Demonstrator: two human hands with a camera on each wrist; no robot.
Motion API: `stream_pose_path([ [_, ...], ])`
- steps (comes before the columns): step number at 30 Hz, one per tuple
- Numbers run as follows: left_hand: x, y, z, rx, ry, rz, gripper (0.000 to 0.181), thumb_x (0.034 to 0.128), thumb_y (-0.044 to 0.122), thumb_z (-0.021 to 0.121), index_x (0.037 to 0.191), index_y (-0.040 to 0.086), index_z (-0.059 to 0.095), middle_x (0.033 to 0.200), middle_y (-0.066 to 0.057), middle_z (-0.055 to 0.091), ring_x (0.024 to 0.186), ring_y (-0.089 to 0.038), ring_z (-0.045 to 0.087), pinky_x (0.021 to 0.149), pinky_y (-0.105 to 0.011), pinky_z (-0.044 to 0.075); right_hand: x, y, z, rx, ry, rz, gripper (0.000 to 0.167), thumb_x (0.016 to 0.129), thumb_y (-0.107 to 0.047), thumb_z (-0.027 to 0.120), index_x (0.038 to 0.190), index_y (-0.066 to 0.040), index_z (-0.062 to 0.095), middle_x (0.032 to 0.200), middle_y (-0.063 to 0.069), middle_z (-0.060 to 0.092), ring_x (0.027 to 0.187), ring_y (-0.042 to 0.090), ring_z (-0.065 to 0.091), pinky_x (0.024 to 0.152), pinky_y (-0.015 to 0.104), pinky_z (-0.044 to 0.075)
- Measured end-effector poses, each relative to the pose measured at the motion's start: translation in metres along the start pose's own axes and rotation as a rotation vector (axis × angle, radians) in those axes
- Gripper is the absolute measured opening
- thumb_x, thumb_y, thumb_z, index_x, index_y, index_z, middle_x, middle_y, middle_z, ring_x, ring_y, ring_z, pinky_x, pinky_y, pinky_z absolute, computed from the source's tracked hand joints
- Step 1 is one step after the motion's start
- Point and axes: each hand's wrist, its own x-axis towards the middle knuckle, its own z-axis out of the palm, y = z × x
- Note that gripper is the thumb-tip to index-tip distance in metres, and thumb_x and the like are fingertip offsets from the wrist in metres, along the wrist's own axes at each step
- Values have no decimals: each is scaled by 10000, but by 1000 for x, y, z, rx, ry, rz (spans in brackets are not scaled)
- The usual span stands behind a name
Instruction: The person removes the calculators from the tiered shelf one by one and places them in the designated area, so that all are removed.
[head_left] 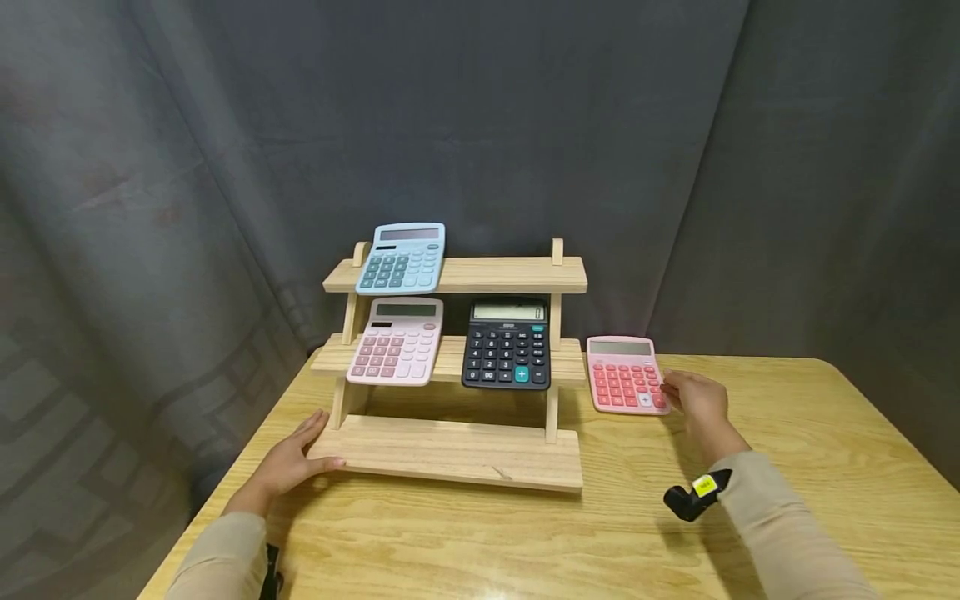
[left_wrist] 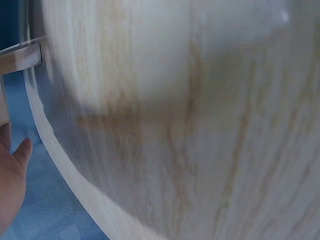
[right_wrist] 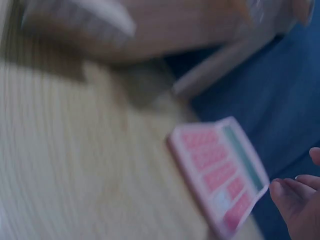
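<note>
A dark grey curtain [head_left: 525,125] hangs behind and along the left of the scene. Before it spreads a wood-grained table [head_left: 465,542], and on that, left of the middle, stands a three-tier wooden display stand [head_left: 465,450].

The left hand [head_left: 288,458] touches the left end of the bottom shelf, its thumb at the near edge and its fingers spread apart from it farther back. The right hand [head_left: 699,404] pinches the right edge of a pink calculator [head_left: 622,375], thumb and fingers together on it. This calculator is just right of the stand, tilted, its display end showing above the table's far edge; whether its lower edge touches the table I cannot tell.

A black calculator [head_left: 507,346] leans at the right of the middle shelf, a zero on its display. A pale pink calculator [head_left: 396,342] leans at the left of that shelf, and a light blue calculator [head_left: 402,258] leans at the left of the top shelf. A black wrist device [head_left: 696,496] with a yellow label [head_left: 705,485] sits at the right sleeve's cuff.
</note>
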Motion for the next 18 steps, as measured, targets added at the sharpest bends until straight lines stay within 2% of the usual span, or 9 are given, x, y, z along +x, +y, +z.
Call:
stream_pose_path([
  [2, 0, 1, 0, 18, -3, 10, 901, 703, 463, 644, 1344, -25, 240, 1373, -240, 186, 1220, -427, 176, 909, -574, 215, 4, -3, 2, 96, -80, 4, 190, 764, -157, 663, 933, -72, 644, 767, -3, 631, 722, 92, 610, 631, 210, 492],
  [3, 0, 1, 1, 25, -5, 13, 897, 707, 468, 637, 1345, -22, 239, 1375, -238, 186, 1221, -424, 176, 910, -573, 216, -3, -11, 7, 112, -116, 17, 157, 770, -154, 657, 911, -86, 638, 779, 3, 632, 762, 104, 612, 672, 221, 486],
  [6, 0, 2, 2, 33, -9, 14, 895, 713, 478, 626, 1349, -15, 235, 1379, -230, 182, 1225, -419, 173, 909, -575, 217, -43, -48, 28, 167, -212, 62, 43, 809, -93, 602, 835, -99, 636, 756, 13, 635, 778, 123, 615, 718, 250, 472],
  [9, 0, 3, 2, 38, -7, 7, 897, 713, 484, 622, 1353, -8, 229, 1384, -221, 177, 1226, -415, 174, 907, -575, 221, -87, -85, 52, 232, -286, 73, 134, 841, -46, 540, 743, -100, 613, 703, 18, 631, 732, 127, 623, 715, 259, 471],
  [10, 0, 3, 2, 36, -4, 5, 898, 712, 482, 624, 1353, -8, 229, 1384, -220, 176, 1225, -416, 174, 906, -577, 221, -96, -92, 59, 264, -309, 75, 149, 839, -41, 540, 723, -96, 615, 694, 26, 631, 705, 128, 623, 699, 261, 477],
  [12, 0, 2, 1, 33, 1, 5, 898, 710, 477, 629, 1353, -7, 229, 1385, -219, 175, 1224, -418, 176, 905, -578, 222, -107, -102, 70, 300, -344, 67, 56, 830, -44, 554, 797, -46, 599, 705, 39, 632, 709, 135, 624, 700, 261, 479],
  [13, 0, 2, 0, 28, 1, 4, 898, 709, 473, 632, 1352, -8, 229, 1384, -221, 174, 1223, -421, 176, 903, -580, 223, -109, -104, 74, 302, -354, 61, 63, 831, -54, 557, 869, -15, 588, 720, 42, 634, 727, 138, 624, 716, 263, 474],
  [16, 0, 1, -1, 19, -1, 7, 896, 707, 463, 638, 1350, -12, 233, 1382, -226, 174, 1221, -424, 176, 901, -580, 225, -103, -100, 85, 295, -380, 27, 274, 814, -84, 591, 1053, 36, 526, 802, 57, 635, 831, 175, 612, 769, 289, 455],
  [18, 0, 0, -1, 17, -1, 9, 895, 708, 462, 639, 1349, -12, 234, 1382, -227, 173, 1222, -422, 174, 902, -578, 226, -80, -84, 89, 338, -427, -10, 337, 802, -82, 607, 1101, 51, 525, 853, 102, 636, 856, 218, 607, 762, 314, 460],
])
